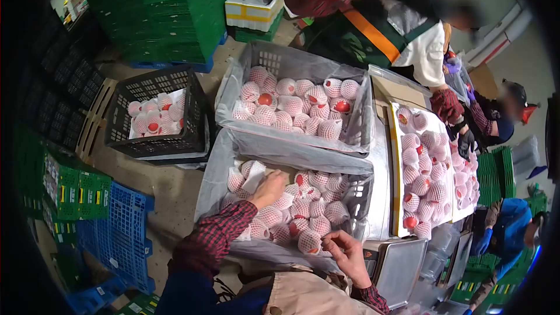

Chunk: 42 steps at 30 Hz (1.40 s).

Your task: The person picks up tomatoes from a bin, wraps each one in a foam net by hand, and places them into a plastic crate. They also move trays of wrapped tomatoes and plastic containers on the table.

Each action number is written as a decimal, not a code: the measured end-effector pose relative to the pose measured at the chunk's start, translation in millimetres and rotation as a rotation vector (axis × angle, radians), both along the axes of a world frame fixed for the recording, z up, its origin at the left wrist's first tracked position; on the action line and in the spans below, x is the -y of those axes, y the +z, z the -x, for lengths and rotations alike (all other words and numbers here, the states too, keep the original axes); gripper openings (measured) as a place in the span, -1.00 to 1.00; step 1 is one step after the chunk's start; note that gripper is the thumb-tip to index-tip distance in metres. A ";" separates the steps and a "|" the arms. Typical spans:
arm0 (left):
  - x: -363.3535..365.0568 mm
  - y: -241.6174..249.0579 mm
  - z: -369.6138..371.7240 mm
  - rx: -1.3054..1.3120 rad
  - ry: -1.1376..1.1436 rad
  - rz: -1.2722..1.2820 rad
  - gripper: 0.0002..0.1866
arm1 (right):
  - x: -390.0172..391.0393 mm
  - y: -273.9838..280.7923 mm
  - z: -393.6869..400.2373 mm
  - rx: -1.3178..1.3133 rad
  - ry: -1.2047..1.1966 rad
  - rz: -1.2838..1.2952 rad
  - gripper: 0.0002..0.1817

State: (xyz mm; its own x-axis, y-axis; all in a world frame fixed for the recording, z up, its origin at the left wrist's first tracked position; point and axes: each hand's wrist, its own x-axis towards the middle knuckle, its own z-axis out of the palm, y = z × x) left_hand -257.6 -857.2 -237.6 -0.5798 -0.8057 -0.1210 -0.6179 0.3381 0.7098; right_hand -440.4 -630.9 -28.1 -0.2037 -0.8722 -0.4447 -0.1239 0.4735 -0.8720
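My left hand (270, 188) reaches into the near lined crate (211, 166), back of the hand up, its fingertips hidden among red fruits in pink foam nets (268, 216). Beside its fingers is a white slip (253, 177), like paper or thin foam. Over the same crate's near edge, my right hand (345, 255) has thumb and fingers pinched together at the side of a net-wrapped red fruit (309, 242). Red skin shows through openings in several nets.
Another lined crate (294, 143) of netted fruit adjoins beyond. A black crate (154, 149) stands left, near a blue pallet (119, 221). To the right are white boxes (398, 198) of netted fruit. A co-worker in a dark apron (338, 41) stands across; other people are further right.
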 end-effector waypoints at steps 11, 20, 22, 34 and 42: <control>-4.8 -111.5 115.6 0.082 0.173 -0.430 -0.03 | -13.9 -12.1 0.3 -0.215 0.160 0.012 -0.78; -6.1 -71.0 80.8 -0.265 0.514 -0.335 0.03 | 2.9 -4.8 9.5 -0.227 0.126 -0.036 -0.82; -9.8 -59.4 65.4 -0.508 0.553 -0.400 -0.19 | 7.7 -23.9 14.3 -0.235 0.072 0.078 -0.82; -100.7 160.5 39.1 -1.166 0.360 -1.277 -0.45 | 64.2 -2.4 -7.1 -0.775 -0.074 0.707 -0.65; -121.7 188.6 39.0 -0.999 0.138 -1.030 -0.31 | 39.2 7.8 4.0 0.001 -0.508 0.475 -0.88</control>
State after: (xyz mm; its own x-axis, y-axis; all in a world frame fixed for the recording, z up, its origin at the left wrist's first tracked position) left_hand -296.6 -735.5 -49.0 -0.6941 -0.6672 -0.2703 0.2893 -0.6023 0.7440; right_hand -444.4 -670.0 -20.3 -0.6382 -0.7689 -0.0393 0.0135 0.0398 -0.9991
